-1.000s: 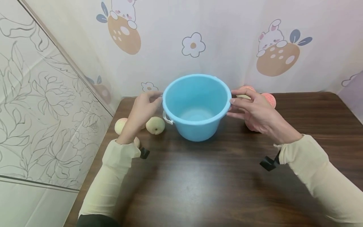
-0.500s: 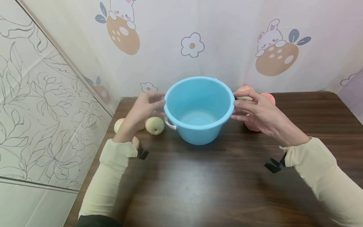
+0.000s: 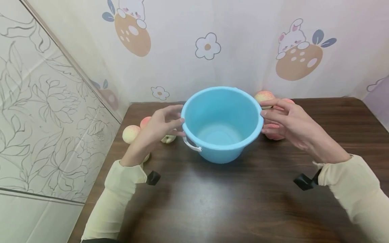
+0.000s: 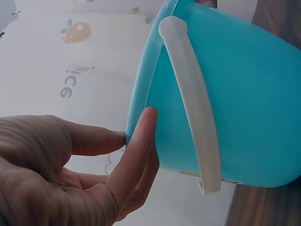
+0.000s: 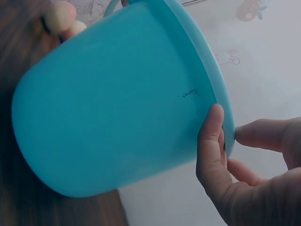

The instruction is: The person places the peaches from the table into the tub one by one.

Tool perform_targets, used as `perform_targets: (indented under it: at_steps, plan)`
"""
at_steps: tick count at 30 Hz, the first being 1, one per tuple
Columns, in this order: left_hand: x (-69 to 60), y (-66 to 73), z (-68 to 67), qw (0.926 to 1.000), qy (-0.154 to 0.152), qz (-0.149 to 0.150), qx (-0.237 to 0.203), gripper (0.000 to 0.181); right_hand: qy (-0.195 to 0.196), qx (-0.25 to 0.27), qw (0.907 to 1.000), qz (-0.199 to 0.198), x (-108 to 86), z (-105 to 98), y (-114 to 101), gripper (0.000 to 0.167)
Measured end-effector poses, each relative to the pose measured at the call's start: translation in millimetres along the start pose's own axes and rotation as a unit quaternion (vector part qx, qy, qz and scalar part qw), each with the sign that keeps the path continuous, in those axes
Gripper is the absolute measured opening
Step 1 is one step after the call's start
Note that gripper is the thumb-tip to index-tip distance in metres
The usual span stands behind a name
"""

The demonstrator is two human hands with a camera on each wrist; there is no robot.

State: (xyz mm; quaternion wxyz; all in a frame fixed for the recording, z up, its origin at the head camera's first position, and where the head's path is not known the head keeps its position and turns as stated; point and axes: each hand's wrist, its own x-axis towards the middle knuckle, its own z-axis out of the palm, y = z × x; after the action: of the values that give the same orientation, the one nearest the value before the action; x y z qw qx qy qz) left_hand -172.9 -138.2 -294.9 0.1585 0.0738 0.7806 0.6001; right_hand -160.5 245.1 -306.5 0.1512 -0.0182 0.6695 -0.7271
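Observation:
A light blue plastic bucket (image 3: 222,152) stands upright between my hands in the head view, with nothing in it. Its white handle (image 3: 192,145) hangs down on the left side. My left hand (image 3: 156,126) pinches the left rim, thumb at the edge and fingers (image 4: 136,160) under the lip. On the opposite side, my right hand (image 3: 299,126) holds the rim the same way, a finger (image 5: 211,141) against the outer wall. Whether the base touches the table cannot be told.
Several peaches (image 3: 131,134) lie on the dark wooden table (image 3: 206,202) at the left, partly behind my left hand. Redder peaches (image 3: 263,98) are at the right, partly covered by my right hand. A patterned wall (image 3: 237,50) rises behind the table.
The bucket has come nearer to me and slightly right, both hands moving along with it on the rim. More of the peaches at back right now shows.

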Motion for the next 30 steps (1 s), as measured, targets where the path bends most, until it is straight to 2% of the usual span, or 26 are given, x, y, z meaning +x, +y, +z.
perform_targets:
  at_steps: [5, 10, 12, 14, 15, 16, 18, 20, 22, 25, 27, 30]
  plan:
    - [-9.3, -0.9, 7.3, 0.9997, -0.019, 0.003, -0.015, 0.060, 0.031, -0.009, 0.9995, 0.005, -5.8, -4, 3, 0.033]
    - [-13.0, -3.8, 8.9, 0.9996, -0.023, 0.014, -0.012, 0.058, 0.024, 0.016, 0.9995, -0.010, -7.6, -7, 7, 0.030]
    - [-13.6, -6.1, 7.0, 0.9993, -0.007, 0.025, 0.029, 0.055, 0.023, 0.018, 0.9995, -0.012, -7.7, -7, 8, 0.030]
    - [-13.2, -9.4, 3.8, 0.9926, 0.025, 0.044, 0.111, 0.052, 0.019, 0.024, 0.9994, -0.014, -7.9, -7, 9, 0.030]
    - [-12.8, -11.6, 2.1, 0.9846, 0.046, 0.052, 0.160, 0.052, 0.019, 0.025, 0.9994, -0.015, -7.9, -7, 9, 0.031]
    - [-12.2, -13.8, 0.3, 0.9730, 0.067, 0.058, 0.213, 0.051, 0.019, 0.024, 0.9994, -0.015, -8.2, -7, 9, 0.031]
    - [-9.9, -18.7, -2.9, 0.9434, 0.103, 0.059, 0.310, 0.052, 0.018, 0.024, 0.9994, -0.016, -8.9, -6, 9, 0.032]
    - [-6.8, -24.5, -5.6, 0.9171, 0.117, 0.059, 0.377, 0.053, 0.017, 0.024, 0.9994, -0.017, -10.0, -5, 9, 0.033]
    - [-2.3, -31.7, -8.3, 0.8973, 0.119, 0.058, 0.421, 0.054, 0.024, 0.012, 0.9995, -0.017, -10.6, -4, 9, 0.032]
    - [5.4, -43.0, -12.0, 0.8755, 0.122, 0.058, 0.464, 0.053, 0.018, 0.018, 0.9995, -0.019, -10.6, -5, 9, 0.032]
    - [10.8, -49.9, -14.1, 0.8649, 0.130, 0.059, 0.481, 0.052, 0.009, 0.029, 0.9993, -0.020, -10.0, -6, 10, 0.033]
    - [17.3, -59.8, -16.5, 0.8547, 0.144, 0.055, 0.496, 0.051, -0.001, 0.035, 0.9991, -0.021, -9.5, -5, 11, 0.034]
